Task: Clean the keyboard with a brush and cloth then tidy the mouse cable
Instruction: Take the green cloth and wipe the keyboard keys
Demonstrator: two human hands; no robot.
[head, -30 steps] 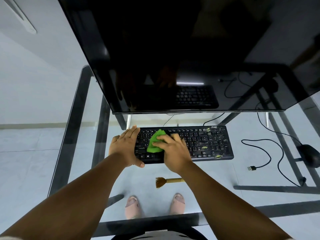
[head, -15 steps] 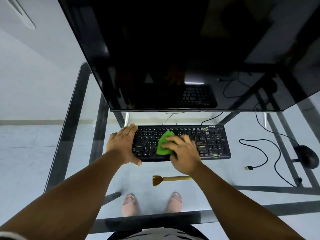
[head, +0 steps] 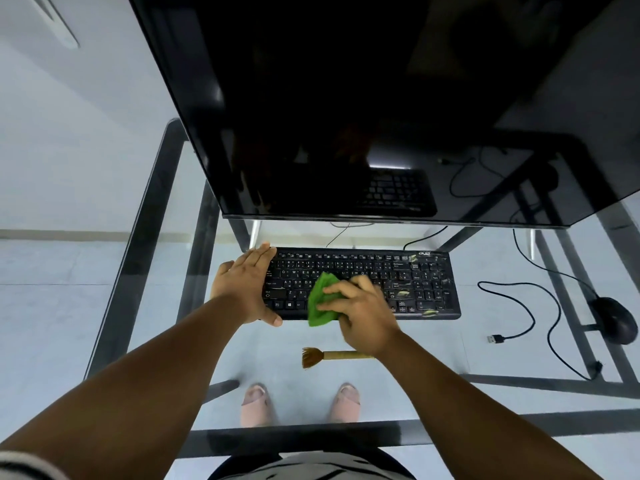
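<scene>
**A:** Where does the keyboard (head: 363,284) lie for you?

**B:** It lies flat on the glass table (head: 145,258), toward the far edge, just in front of the dark monitor (head: 346,109). Both your hands are on it.

**A:** What is your left hand (head: 247,287) doing?

**B:** It lies flat and spread against the left end of the keyboard, fingers pointing to the far edge, thumb curled round the near corner. It holds nothing; it only rests on the keyboard.

**A:** And your right hand (head: 363,315)?

**B:** It is closed on the green cloth (head: 322,301), pressing it onto the keys left of the middle. The cloth hangs over the keyboard's near edge, and its tip reaches up among the letter rows.

**A:** Is the keyboard clean?

**B:** Pale specks and smears show on the right part, around the number pad, well apart from your cloth.

**A:** The brush (head: 329,356)?

**B:** It lies on the table near the front edge, just under your right wrist, bristles pointing left. Neither hand touches it.

**A:** The mouse (head: 614,318)?

**B:** It sits by the table's right edge, well apart from your hands. Its cable (head: 540,306) loops loose between it and the keyboard, the plug (head: 496,339) lying free.
</scene>
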